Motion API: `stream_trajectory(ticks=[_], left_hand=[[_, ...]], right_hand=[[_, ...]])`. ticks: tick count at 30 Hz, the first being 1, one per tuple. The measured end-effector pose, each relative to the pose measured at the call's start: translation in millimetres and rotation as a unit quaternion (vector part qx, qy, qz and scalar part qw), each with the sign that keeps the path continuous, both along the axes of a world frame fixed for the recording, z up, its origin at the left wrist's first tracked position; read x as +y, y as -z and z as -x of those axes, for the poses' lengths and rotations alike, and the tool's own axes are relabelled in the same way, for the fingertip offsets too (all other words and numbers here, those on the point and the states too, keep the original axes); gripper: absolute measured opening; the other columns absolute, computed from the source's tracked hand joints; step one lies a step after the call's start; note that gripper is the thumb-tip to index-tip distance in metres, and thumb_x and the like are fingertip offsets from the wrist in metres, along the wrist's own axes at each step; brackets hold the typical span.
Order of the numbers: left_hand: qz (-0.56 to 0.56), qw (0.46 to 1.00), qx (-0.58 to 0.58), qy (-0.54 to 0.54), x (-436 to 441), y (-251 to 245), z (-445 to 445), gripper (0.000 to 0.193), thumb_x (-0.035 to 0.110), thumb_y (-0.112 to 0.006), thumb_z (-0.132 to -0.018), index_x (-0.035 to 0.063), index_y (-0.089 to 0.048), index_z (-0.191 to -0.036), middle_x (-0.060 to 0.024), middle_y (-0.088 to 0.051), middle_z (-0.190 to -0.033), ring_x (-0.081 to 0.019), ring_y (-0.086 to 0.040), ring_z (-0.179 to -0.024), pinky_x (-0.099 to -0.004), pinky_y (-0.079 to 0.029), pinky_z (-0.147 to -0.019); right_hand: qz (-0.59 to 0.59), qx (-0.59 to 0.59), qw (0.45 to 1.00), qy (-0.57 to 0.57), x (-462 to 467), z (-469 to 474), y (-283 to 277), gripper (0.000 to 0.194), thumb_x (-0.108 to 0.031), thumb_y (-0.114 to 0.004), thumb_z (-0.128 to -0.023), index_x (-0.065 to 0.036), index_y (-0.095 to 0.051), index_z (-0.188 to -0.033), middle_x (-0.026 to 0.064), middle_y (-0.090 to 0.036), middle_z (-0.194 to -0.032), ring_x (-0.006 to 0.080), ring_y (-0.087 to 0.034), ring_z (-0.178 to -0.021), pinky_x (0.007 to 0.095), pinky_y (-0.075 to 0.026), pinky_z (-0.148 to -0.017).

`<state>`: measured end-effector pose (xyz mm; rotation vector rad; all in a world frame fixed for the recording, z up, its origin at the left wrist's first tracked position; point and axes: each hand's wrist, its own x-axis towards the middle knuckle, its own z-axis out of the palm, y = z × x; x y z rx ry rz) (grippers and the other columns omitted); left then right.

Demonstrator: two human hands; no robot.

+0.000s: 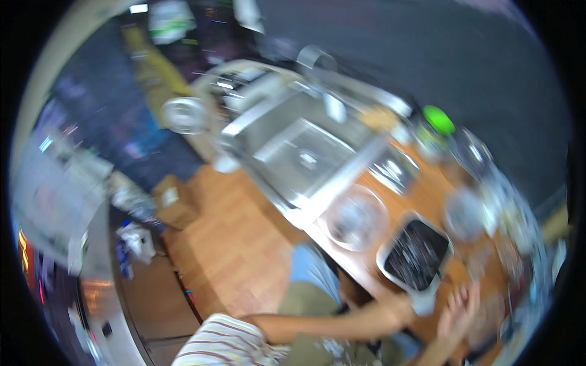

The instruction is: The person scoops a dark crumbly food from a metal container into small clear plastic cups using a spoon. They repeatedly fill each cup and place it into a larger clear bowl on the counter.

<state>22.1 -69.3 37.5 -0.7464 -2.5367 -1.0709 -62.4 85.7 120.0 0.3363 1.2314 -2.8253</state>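
Observation:
Motion blur softens the whole view. My left hand [397, 312] reaches across from the striped sleeve to the near side of a white rectangular tub [382, 264]. Dark contents [415, 254], too blurred to name, fill the tub. A whitish piece [424, 302] sits right by my left fingers; whether they grip it cannot be told. My right hand [459, 310] is raised to the right of the tub, fingers apart and nothing visible in them. Beside the tub stands a round clear bowl [381, 201] with pale and dark contents.
A steel sink [286, 126] with a faucet [316, 59] adjoins the wooden counter [423, 192]. Along the counter's back are a green-lidded jar [438, 121], a clear container [471, 146] and blurred bags. A cardboard box [174, 201] rests on the floor to the left.

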Motion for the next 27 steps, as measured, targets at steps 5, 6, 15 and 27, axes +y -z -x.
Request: stream_trajectory(ticks=[5,6,15,27], left_hand=[[0.200,0.966,0.133,-0.098,47.9,64.3,14.8,0.022,0.020,-0.055,-0.075,0.0020,-0.068,-0.078,-0.0129,-0.061,-0.097,-0.0242,-0.057,-0.093,-0.0376,-0.046,-0.082],[0.189,0.970,0.121,-0.097,71.9,67.8,-3.5,0.022,0.020,-0.055,-0.075,0.0024,-0.068,-0.077,-0.0126,-0.061,-0.096,-0.0242,-0.056,-0.093,-0.0370,-0.045,-0.082],[0.175,0.979,0.065,-0.079,80.4,98.4,0.9,0.016,0.016,-0.058,-0.073,0.0030,-0.068,-0.071,-0.0120,-0.061,-0.091,-0.0267,-0.057,-0.093,-0.0371,-0.046,-0.079],[0.194,0.963,0.109,-0.153,93.9,91.9,7.0,0.018,0.018,-0.057,-0.075,0.0042,-0.069,-0.075,-0.0087,-0.062,-0.085,-0.0244,-0.060,-0.083,-0.0389,-0.047,-0.076]], right_hand=[[0.005,0.052,0.995,-0.084,-3.3,-9.7,5.3,0.026,-0.027,-0.053,-0.100,-0.006,-0.051,-0.086,0.0020,-0.043,-0.074,0.0106,-0.037,-0.058,0.0231,-0.031,-0.048],[-0.010,0.038,0.996,-0.085,10.6,-28.0,-1.5,0.026,-0.028,-0.054,-0.100,-0.007,-0.050,-0.085,0.0019,-0.044,-0.074,0.0104,-0.038,-0.058,0.0228,-0.031,-0.048],[-0.031,0.031,0.998,-0.049,14.5,-35.4,0.4,0.028,-0.029,-0.054,-0.100,-0.007,-0.050,-0.085,0.0016,-0.044,-0.074,0.0099,-0.038,-0.058,0.0204,-0.031,-0.048],[0.010,0.033,0.997,-0.072,14.0,-38.9,4.4,0.026,-0.027,-0.051,-0.101,-0.005,-0.050,-0.087,0.0033,-0.045,-0.078,0.0111,-0.038,-0.060,0.0211,-0.032,-0.049]])
